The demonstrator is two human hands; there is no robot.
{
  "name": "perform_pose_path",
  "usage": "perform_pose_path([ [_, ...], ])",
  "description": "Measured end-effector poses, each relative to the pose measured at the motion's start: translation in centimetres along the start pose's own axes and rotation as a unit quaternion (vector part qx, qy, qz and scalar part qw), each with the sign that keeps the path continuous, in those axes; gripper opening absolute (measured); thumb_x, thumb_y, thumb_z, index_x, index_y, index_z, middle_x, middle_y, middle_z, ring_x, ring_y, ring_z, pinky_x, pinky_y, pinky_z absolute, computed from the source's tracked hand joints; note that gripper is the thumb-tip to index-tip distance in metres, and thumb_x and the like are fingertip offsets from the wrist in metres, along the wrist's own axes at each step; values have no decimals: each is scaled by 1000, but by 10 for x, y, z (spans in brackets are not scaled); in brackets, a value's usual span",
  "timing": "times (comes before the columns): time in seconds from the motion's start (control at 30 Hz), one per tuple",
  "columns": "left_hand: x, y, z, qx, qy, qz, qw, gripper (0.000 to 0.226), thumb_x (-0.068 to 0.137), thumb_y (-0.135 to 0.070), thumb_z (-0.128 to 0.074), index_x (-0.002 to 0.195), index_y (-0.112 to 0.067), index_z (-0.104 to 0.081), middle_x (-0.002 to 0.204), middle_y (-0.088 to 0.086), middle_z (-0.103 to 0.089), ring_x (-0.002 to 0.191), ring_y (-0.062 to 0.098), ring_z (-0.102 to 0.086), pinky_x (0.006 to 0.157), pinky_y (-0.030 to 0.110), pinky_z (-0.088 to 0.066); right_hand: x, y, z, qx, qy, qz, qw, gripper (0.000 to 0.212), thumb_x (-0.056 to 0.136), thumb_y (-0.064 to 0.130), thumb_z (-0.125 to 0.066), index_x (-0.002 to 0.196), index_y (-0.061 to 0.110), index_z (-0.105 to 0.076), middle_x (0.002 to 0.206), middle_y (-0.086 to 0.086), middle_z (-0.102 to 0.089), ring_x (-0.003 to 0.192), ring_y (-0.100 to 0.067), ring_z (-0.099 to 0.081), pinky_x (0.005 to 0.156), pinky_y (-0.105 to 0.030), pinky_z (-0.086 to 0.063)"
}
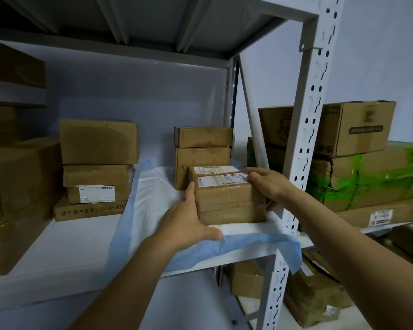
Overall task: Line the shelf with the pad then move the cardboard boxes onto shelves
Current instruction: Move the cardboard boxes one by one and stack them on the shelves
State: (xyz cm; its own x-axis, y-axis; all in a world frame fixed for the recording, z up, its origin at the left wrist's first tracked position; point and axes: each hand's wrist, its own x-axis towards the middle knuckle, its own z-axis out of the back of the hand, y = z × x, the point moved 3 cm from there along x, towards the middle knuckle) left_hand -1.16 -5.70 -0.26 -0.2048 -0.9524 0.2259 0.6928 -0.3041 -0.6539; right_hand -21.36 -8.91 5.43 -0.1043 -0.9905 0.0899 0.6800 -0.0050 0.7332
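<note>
We hold a stack of cardboard boxes (227, 198) between both hands at the right end of the shelf (69, 246), where it sits on the white, blue-edged pad (148, 198). Our left hand (188, 220) lies flat against its left face, fingers straight, thumb along the bottom front edge. Our right hand (267, 184) grips the top right corner, fingers curled over the labelled top. Two more boxes (202, 148) stand just behind; another pile (98, 158) stands beside the pad's left edge.
</note>
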Motion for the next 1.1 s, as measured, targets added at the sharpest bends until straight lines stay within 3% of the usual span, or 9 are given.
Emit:
perform_pose_path([
  [0.13, 2, 10, -2, -11, -18, -9, 1000, 138, 46, -46, -87, 145, -49, 10, 149, -11, -37, 130, 20, -44, 105, 43, -42, 3, -4, 0, -1, 7, 15, 1000, 39, 99, 41, -31, 134, 37, -48, 113, -3, -47, 96, -27, -50, 55, -33, -55],
  [0.3, 4, 13, 0, -3, -7, -19, 1000, 139, 48, -44, -86, 143, -51, 15, 150, -7, -35, 130, 20, -43, 106, 41, -41, 6, -4, -8, -20, 2, 56, 998, 39, 100, 35, -31, 133, 30, -51, 116, -3, -51, 104, -27, -49, 80, -48, -57],
  [0.4, 5, 15, 1, -3, -10, -23, 1000, 134, 51, -43, -87, 142, -53, 11, 149, -7, -36, 130, 20, -43, 107, 41, -40, 5, -7, -12, -49, -15, 80, 996, 38, 101, 32, -30, 131, 33, -53, 116, -1, -54, 101, -23, -52, 85, -46, -55],
  [0.5, 4, 17, -1, -1, -8, -31, 999, 128, 54, -41, -87, 142, -54, 6, 149, -10, -36, 130, 18, -43, 107, 41, -41, 5, -7, -12, -96, -17, 80, 992, 38, 99, 43, -35, 131, 34, -52, 124, -1, -58, 101, -18, -52, 93, -39, -50],
  [0.57, 3, 17, -2, 4, -13, -38, 999, 126, 55, -41, -86, 141, -54, 5, 148, -11, -37, 129, 18, -44, 106, 41, -43, 4, -7, -14, -125, -15, 79, 989, 42, 94, 55, -37, 131, 37, -50, 129, 2, -56, 108, -19, -54, 97, -43, -48],
  [0.77, 0, 14, -2, 18, -14, -47, 999, 125, 57, -39, -86, 142, -52, 4, 150, -12, -35, 133, 18, -41, 108, 43, -41, -3, -14, -21, -46, -20, 80, 996, 41, 93, 54, -40, 129, 36, -50, 112, 6, -55, 100, -17, -54, 94, -45, -51],
  [0.93, -3, 11, 5, -11, 11, -44, 999, 126, 61, -30, -87, 147, -45, 4, 152, -11, -32, 135, 14, -39, 110, 35, -38, -3, 6, -13, -136, -81, 93, 983, 37, 90, 46, -53, 121, 29, -63, 117, 0, -59, 97, -17, -56, 87, -37, -53],
  [1.03, -9, 8, 19, -92, 20, -42, 995, 119, 68, -23, -84, 149, -42, 0, 142, -12, -43, 115, 0, -49, 95, 17, -46, -7, 35, -14, -124, -169, 171, 963, 29, 87, 44, -59, 111, 28, -67, 112, 0, -54, 99, -18, -56, 87, -40, -53],
  [1.1, -15, 8, 37, -134, -40, -26, 990, 101, 74, -28, -79, 149, -39, -12, 126, -14, -50, 98, -2, -54, 80, 13, -50, -9, 58, -18, -47, -167, 226, 958, 17, 90, 38, -58, 87, 22, -66, 94, 4, -60, 88, -15, -60, 81, -38, -54],
])
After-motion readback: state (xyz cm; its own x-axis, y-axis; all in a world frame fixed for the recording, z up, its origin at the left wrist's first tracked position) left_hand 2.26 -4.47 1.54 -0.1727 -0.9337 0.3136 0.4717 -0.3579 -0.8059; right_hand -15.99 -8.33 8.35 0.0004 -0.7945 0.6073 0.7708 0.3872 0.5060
